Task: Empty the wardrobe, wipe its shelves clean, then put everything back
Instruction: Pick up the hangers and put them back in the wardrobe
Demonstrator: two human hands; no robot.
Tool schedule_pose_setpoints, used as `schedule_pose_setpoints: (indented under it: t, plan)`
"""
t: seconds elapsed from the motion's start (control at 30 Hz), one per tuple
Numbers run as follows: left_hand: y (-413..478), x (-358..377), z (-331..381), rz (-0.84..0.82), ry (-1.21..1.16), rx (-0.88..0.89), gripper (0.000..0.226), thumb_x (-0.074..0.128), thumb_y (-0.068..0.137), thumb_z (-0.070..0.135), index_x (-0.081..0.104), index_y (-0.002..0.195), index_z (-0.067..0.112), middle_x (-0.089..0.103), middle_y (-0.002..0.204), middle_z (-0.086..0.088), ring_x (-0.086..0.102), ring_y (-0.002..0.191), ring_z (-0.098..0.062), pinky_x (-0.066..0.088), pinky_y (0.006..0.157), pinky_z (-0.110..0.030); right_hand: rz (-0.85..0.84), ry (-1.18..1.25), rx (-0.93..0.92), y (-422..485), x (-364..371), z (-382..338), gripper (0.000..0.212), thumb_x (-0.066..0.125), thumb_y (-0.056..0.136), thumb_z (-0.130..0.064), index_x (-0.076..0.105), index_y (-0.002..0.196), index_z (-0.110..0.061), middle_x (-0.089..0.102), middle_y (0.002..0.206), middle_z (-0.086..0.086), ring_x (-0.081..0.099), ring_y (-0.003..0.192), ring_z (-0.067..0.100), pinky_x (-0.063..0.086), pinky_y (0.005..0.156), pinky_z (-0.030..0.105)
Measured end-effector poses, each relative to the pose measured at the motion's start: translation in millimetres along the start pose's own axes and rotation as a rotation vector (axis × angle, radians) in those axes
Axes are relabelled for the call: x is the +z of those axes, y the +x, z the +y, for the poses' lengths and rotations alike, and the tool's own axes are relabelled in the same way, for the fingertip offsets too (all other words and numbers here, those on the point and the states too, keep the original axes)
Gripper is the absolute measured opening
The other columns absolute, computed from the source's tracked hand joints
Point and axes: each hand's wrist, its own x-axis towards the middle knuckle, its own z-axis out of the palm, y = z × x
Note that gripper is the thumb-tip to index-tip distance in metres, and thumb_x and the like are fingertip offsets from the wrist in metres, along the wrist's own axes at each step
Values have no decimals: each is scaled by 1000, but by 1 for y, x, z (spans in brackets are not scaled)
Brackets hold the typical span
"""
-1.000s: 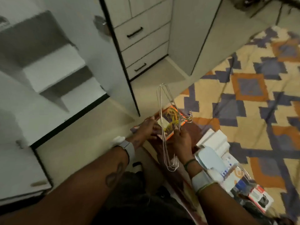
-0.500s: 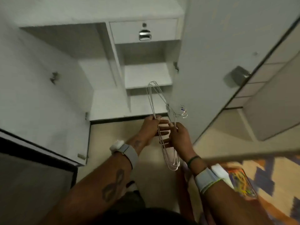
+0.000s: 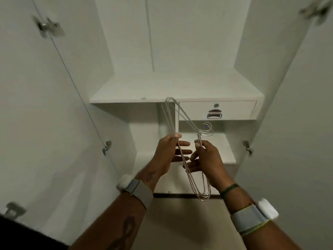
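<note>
A bundle of thin metal wire hangers (image 3: 180, 112) stands on end in front of the open white wardrobe (image 3: 162, 51). My left hand (image 3: 168, 153) pinches the wires on the bundle's left side between thumb and fingers. My right hand (image 3: 207, 159) grips the necks just below the hooks (image 3: 207, 129). The bundle's lower loop hangs beneath both hands. Behind them are a bare white shelf (image 3: 176, 87), a drawer with a metal pull (image 3: 214, 110) under it, and a lower shelf (image 3: 216, 141).
Both wardrobe doors stand open, the left door (image 3: 45, 105) and the right door (image 3: 297, 105), each with metal hinges. A dark plinth (image 3: 173, 195) marks the wardrobe's base, with pale floor (image 3: 180, 222) beneath my arms.
My view has swung up from the patterned rug and floor items to face the wardrobe interior. Both hands still hold the hangers, now raised in front of the shelves.
</note>
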Motion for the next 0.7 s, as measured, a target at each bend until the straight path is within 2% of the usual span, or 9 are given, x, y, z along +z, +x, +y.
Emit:
schedule_pose_setpoints:
  t: [0.1,0.27,0.37,0.47,0.57,0.63,0.7]
  plan:
    - [50,-11,29,24,48,42,28,43,108,30,59,120,10,76,102,-10,74,87,-35,62,71,-42,-15,-13,-16,54,15,-30,18,38,109,-20,52,119,-17,59,77,19,68,64,47,58,60,54]
    - [148,-18,72,20,178,59,31,44,107,29,58,117,3,76,100,-8,73,72,-22,57,57,-30,-33,-32,-55,156,27,-66,16,36,107,-17,47,118,-13,60,83,23,69,67,48,59,57,49]
    - [219,-18,93,49,237,113,28,46,107,28,59,117,5,75,95,-11,70,67,-20,58,57,-29,-48,-67,-89,228,27,-89,15,37,106,-16,44,118,-11,63,88,27,70,65,45,59,54,44]
    - [296,-17,112,104,272,95,30,50,105,31,62,112,5,73,93,-13,71,67,-21,58,59,-29,-72,-152,-66,310,26,-118,18,39,106,-14,43,122,-8,67,90,25,69,57,35,57,50,37]
    - [364,-20,119,177,350,66,31,54,104,31,65,105,2,73,93,-13,71,68,-21,59,58,-29,-94,-215,-54,383,26,-129,26,42,105,-12,43,131,-9,68,91,24,71,56,34,56,48,33]
    - [408,-21,119,221,386,34,33,56,103,30,65,105,-1,73,95,-17,70,68,-21,61,58,-31,-99,-264,-47,428,29,-131,24,44,104,-10,47,127,-3,67,92,25,71,56,35,56,47,33]
    - [436,-26,118,265,432,8,34,59,101,30,63,107,-3,73,94,-18,70,66,-20,59,55,-31,-96,-317,-36,455,34,-131,17,44,102,-8,51,114,2,66,92,28,70,53,35,56,46,34]
